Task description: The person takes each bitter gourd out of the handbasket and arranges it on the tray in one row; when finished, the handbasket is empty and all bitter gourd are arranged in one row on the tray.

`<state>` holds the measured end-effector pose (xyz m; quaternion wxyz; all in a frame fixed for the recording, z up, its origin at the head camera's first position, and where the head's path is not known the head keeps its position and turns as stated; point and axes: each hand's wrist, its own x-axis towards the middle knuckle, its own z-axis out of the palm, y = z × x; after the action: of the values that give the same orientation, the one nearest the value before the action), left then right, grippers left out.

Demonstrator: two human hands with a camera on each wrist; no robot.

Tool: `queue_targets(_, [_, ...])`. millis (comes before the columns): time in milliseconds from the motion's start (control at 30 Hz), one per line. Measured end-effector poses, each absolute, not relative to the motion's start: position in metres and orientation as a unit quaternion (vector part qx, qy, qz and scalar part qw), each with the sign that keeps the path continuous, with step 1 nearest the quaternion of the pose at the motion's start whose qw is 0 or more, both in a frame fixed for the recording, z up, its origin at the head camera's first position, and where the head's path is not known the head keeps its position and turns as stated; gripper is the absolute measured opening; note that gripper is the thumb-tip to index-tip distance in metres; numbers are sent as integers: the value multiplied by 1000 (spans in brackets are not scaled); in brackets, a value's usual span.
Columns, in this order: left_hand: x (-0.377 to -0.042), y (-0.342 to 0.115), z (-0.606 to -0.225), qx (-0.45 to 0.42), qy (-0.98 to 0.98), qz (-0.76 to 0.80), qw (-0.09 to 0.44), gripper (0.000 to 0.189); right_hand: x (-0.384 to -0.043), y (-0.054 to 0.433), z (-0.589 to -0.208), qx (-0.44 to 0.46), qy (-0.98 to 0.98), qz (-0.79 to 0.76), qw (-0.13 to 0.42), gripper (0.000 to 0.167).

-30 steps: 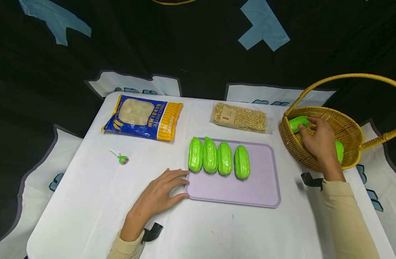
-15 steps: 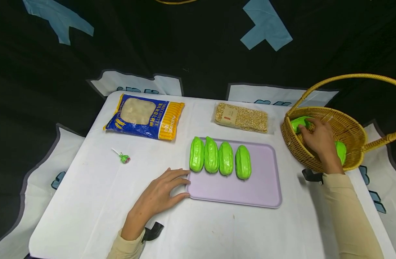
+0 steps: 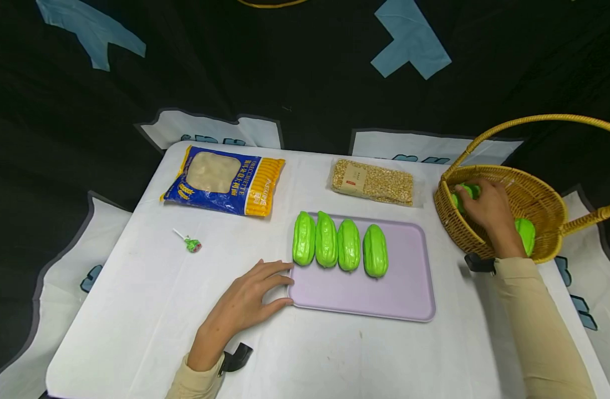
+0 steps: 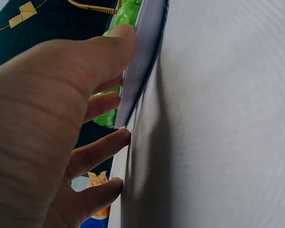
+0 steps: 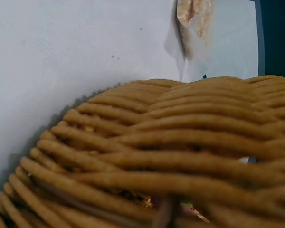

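Observation:
My right hand [image 3: 489, 208] reaches into the wicker basket [image 3: 447, 230] and grips a green ribbed gourd [image 3: 472, 192] at its left side, thumb and fingers around it. Another green gourd [image 3: 525, 235] lies in the basket, partly hidden behind the wrist. In the right wrist view the woven wall [image 5: 194, 142] hides the hand. My left hand [image 3: 245, 299] rests on the table with fingers spread, their tips at the left edge of the lilac tray [image 3: 405, 288]. Several similar gourds [image 3: 349, 244] lie side by side on that tray, the rightmost [image 3: 375, 250] slightly apart.
A blue and yellow pasta bag [image 3: 222, 180] lies at the back left, with a green-wrapped lollipop [image 3: 192, 244] in front of it. Behind the tray is a clear pack of grains [image 3: 377, 183]. The basket's tall handle [image 3: 549, 117] arches over its opening.
My right hand has shifted slightly within the basket and its fingers now cover more of the gourd, which has turned a little. The left hand and tray hold their places.

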<state>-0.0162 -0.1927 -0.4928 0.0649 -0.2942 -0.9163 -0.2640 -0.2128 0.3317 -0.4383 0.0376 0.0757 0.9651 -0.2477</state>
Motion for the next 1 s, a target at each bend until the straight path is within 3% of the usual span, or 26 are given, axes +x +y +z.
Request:
queue_targets(500, [-16,-192,-492,-293,-917,-264,65,37,-205,329,-436,83,967,-238,40,76])
queue_targets(1000, [-16,-193,-493,-296,-916,-261,67,37,-175,328,-420,73,967,-241,-47,76])
